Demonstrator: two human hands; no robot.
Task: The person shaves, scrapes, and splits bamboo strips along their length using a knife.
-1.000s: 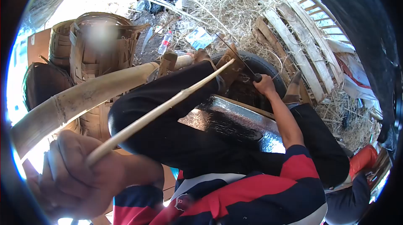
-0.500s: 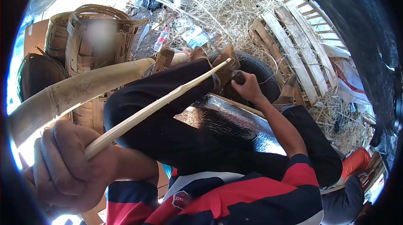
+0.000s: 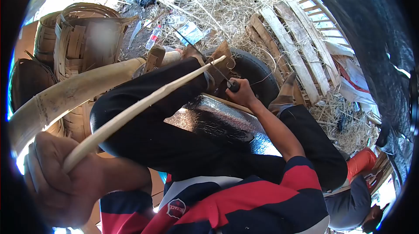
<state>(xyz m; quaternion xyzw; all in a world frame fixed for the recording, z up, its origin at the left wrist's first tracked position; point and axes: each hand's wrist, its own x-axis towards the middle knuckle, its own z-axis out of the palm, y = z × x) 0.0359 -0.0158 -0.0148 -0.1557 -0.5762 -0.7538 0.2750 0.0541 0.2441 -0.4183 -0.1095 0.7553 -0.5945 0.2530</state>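
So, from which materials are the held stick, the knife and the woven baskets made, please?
Stick: bamboo or wood, bare; pale, cut-looking surface with a slight knot.
Knife blade: probably steel, since it is thin, straight and dark.
Knife handle: black; wood or plastic, I cannot tell.
Woven baskets: likely split bamboo, unpainted; flat tan strips cross each other.

Mostly raw wood and woven stuff around me, plus one shiny panel
My pale stick [image 3: 148, 101] looks like bare matt wood, smoothish with a slight knot; my blade [image 3: 220, 72] is thin dark metal. The bamboo pole [image 3: 83, 87] has a smooth, faint sheen, the slats [image 3: 292, 59] are rough, dry wood, the panel [image 3: 257, 140] is glossy and metallic-looking, and my trousers [image 3: 161, 142] are matt black cloth.
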